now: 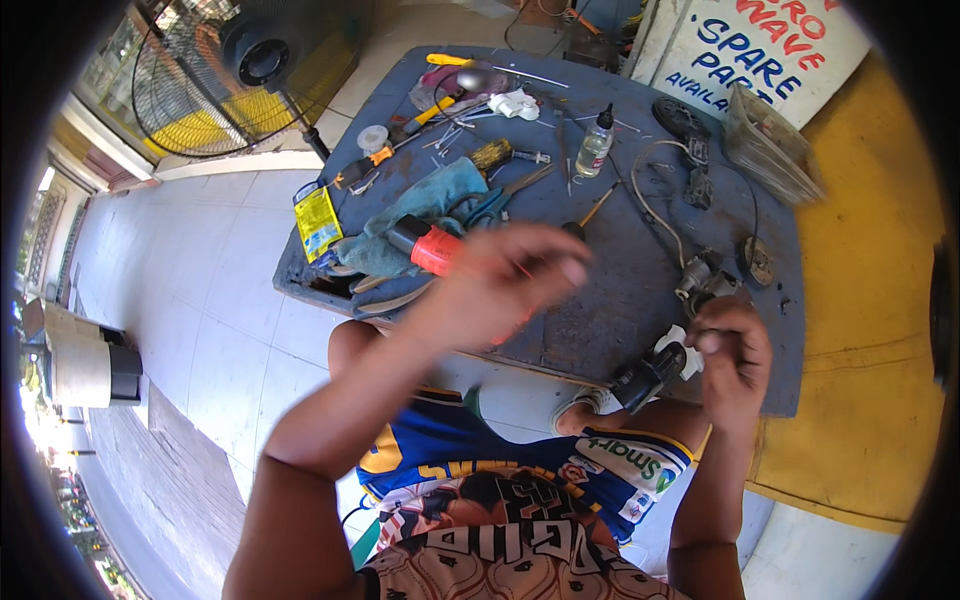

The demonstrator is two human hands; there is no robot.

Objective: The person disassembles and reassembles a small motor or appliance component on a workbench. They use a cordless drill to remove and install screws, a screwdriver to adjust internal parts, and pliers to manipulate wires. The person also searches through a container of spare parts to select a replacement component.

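Note:
My left hand (pixel 510 278) is blurred with motion above the middle of a worn blue table (pixel 620 300). It hovers over a red and black power tool (pixel 425 246) lying on a teal cloth (pixel 430 200); whether it grips the tool is unclear. At the table's near right edge, my right hand (pixel 735 355) is closed around a black cylindrical part (pixel 648 376) with a white piece at its end. A small metal motor (pixel 700 276) with a grey cable (pixel 652 205) lies just beyond that hand.
Scissors (pixel 495 203), a yellow packet (pixel 318 222), a small clear bottle (pixel 595 145), orange-handled screwdrivers (pixel 400 135) and a wire brush (pixel 490 156) lie scattered on the table. A standing fan (pixel 250 60) is at the far left, a painted sign (pixel 760 50) at the far right.

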